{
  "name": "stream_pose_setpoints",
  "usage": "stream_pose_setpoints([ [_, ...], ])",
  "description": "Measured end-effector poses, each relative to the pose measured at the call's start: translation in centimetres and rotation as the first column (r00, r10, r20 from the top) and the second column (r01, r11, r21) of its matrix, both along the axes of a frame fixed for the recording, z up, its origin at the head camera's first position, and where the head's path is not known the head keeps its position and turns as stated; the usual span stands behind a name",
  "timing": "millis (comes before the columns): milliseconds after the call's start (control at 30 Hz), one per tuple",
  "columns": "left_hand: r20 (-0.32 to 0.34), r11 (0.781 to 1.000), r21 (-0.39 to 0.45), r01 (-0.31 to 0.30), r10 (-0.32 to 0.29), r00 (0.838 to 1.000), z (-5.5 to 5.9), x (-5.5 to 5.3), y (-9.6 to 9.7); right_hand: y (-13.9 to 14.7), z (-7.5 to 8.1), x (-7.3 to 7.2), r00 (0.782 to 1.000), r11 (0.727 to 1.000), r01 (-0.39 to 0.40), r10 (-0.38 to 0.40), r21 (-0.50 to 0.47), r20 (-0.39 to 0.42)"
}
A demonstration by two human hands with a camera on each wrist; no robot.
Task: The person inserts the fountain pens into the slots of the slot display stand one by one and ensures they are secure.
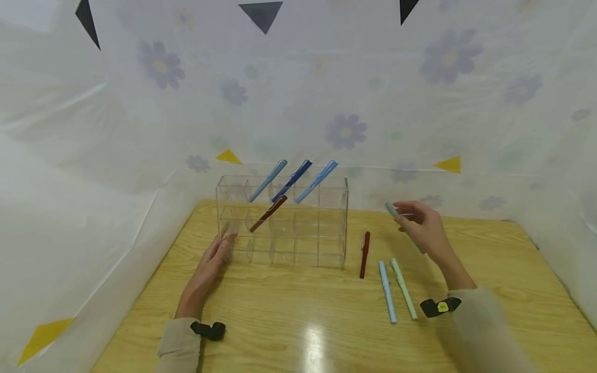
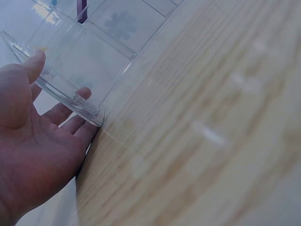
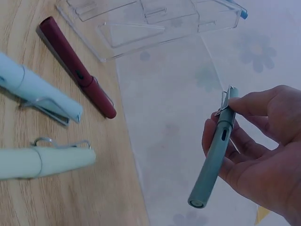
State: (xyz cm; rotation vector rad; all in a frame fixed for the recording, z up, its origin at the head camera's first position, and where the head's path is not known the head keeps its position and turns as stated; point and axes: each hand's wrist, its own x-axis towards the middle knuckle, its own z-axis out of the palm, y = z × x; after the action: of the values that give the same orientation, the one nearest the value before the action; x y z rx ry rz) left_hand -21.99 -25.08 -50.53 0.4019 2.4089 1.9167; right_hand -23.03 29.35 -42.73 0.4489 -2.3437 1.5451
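We've got a green pen (image 3: 214,155) in the air, right of the clear rack (image 1: 347,223), over the back part of the table (image 1: 280,321); dull grey-green barrel, small dark window, metal clip, held on a slant; right hand (image 1: 426,228) pinches it near the clip end, thumb against fingers, gap only as wide as the pen; left hand (image 1: 210,264) holds the rack's lower left end, thumb and fingers on either side of the clear wall, spread modestly.

On the table between rack and right arm we see a dark red pen (image 1: 365,255), a pale blue pen (image 1: 387,292) and a pale green pen (image 1: 403,290), the last two side by side; the rack's top row carries a grey-blue pen (image 1: 268,181), a navy pen (image 1: 292,181) and a sky-blue pen (image 1: 317,181), all leaning; one maroon pen (image 1: 268,214) leans in the middle row.
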Motion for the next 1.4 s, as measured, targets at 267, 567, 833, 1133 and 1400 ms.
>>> stream_pose_setpoints([
  [267, -0.005, 1.0, 0.007, 0.004, -0.004, 1.0, -0.1, -0.4, 0.2, -2.2, 1.4, 0.9, 0.996, 0.996, -0.056, 0.051, -0.076, -0.068],
  [567, -0.002, 1.0, 0.012, 0.008, -0.008, 1.0, -0.2, -0.4, 0.2, -4.8, 2.5, 1.5, 0.989, 0.993, -0.058, 0.044, -0.101, -0.143],
  [833, -0.001, 1.0, 0.022, 0.005, -0.005, 1.0, -0.3, -0.4, 0.2, -6.6, 3.3, 1.8, 0.986, 0.983, -0.064, 0.036, -0.171, -0.161],
  [1133, -0.001, 1.0, 0.001, 0.011, -0.011, 1.0, -0.1, 0.0, 0.3, -8.8, 4.1, 1.9, 0.987, 0.967, -0.076, 0.038, -0.243, -0.156],
  [1400, 0.003, 1.0, 0.012, -0.007, 0.007, 1.0, -0.1, -0.1, 0.1, -11.1, 5.3, 0.9, 0.977, 0.948, -0.103, 0.04, -0.301, -0.208],
])
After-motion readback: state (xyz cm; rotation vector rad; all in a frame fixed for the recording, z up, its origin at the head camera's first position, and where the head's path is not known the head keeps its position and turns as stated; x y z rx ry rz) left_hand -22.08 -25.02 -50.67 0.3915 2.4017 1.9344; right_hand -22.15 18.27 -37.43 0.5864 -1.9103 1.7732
